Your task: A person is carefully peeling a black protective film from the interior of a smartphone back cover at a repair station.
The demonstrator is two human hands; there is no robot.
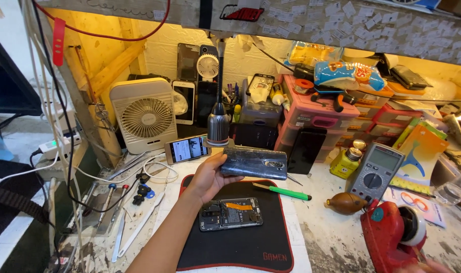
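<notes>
1 cluttered workbench (336,242), black mat (240,253), white fan (145,116), yellow-lit shelf nook (114,45)

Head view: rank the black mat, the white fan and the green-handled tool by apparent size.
1. Black mat
2. White fan
3. Green-handled tool
The mat lies nearer the camera, but the order looks safe.

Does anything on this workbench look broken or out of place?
Yes. The phone back cover held in the left hand looks badly worn, its dark surface scuffed and blotchy. Below it, an opened phone lies on the black mat with its insides exposed. The bench itself is stained and cluttered.
</notes>
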